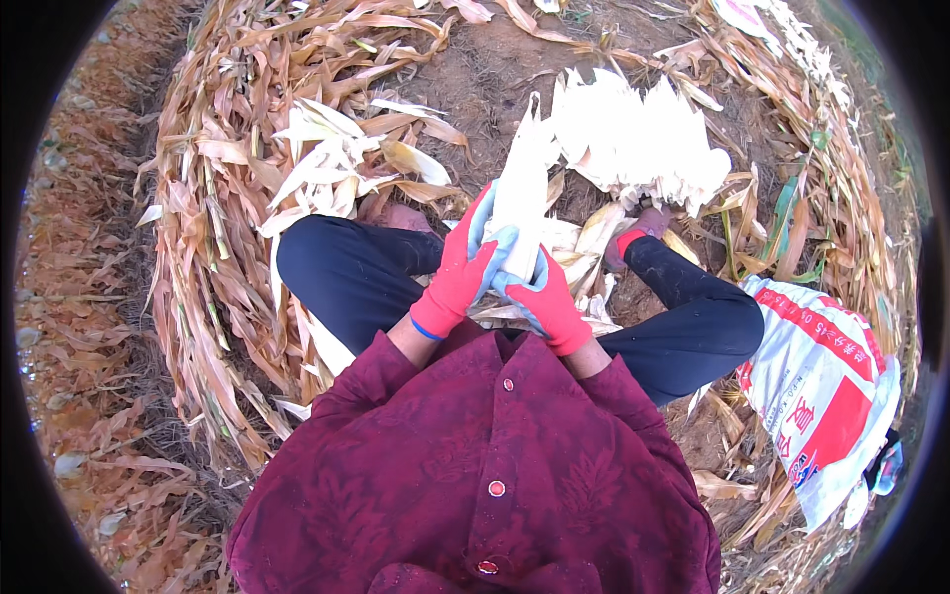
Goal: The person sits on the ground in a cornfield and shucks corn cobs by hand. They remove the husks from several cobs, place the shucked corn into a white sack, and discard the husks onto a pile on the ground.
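Note:
An ear of corn in its pale husk (521, 193) points away from me, held over the ground between my bent knees. My left hand (469, 256), in a red glove with a grey-blue coated palm, grips its left side with the thumb across the husk. Around the lower end is my right hand (540, 291), gloved alike. Just beyond the ear, to its right, lies a pile of very bright, pale corn husks or ears (634, 137); glare hides the detail. Loose husks (586, 245) lie beneath my hands.
Dry corn stalks and leaves (230, 185) curve along my left, with peeled pale husks (334, 160) near my left knee. Beside my right knee lies a white and red printed woven sack (816, 371). More dry stalks (839, 141) border the right. Bare soil (490, 82) shows ahead.

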Motion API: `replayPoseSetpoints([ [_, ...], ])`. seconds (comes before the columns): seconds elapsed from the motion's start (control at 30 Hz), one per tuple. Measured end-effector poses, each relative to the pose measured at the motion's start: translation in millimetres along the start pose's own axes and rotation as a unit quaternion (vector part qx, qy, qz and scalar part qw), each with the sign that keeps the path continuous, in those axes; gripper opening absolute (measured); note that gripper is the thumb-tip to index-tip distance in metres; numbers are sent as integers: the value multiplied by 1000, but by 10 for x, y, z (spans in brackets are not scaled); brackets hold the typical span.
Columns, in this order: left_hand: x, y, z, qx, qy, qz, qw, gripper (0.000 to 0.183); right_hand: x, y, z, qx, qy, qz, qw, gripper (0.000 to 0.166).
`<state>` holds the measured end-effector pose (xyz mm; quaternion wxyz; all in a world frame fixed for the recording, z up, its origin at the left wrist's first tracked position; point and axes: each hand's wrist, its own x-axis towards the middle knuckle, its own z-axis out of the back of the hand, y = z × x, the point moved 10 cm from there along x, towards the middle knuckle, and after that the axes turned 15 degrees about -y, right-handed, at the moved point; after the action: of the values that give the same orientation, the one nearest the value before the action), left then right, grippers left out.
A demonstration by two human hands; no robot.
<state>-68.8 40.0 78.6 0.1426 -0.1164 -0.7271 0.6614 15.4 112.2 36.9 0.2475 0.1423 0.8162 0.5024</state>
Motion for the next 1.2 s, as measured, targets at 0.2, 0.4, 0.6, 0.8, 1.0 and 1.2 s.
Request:
replayPoseSetpoints([
  [0.2, 297, -109, -101, 24, -69, -7, 997, 69, -49, 202, 156, -394, -124, 197, 889, 78],
  [0.4, 335, 64, -68, 28, -111, -27, 993, 31, -88, 268, 180, -403, -127, 210, 881, 78],
  [0.6, 371, 14, 26, -17, -73, 32, 997, 34, -100, 347, 178, -380, -146, 249, 879, 74],
  [0.8, 354, -522, 34, 183, -82, -72, 977, 31, -99, 389, 288, -400, -183, 278, 854, 73],
  [1.0, 236, -685, 137, 162, -150, -223, 950, 30, -132, 447, 266, -401, -178, 305, 846, 76],
  [1.2, 352, -339, 222, 31, -123, -23, 992, 24, -28, 228, 230, -294, -52, 171, 939, 73],
])
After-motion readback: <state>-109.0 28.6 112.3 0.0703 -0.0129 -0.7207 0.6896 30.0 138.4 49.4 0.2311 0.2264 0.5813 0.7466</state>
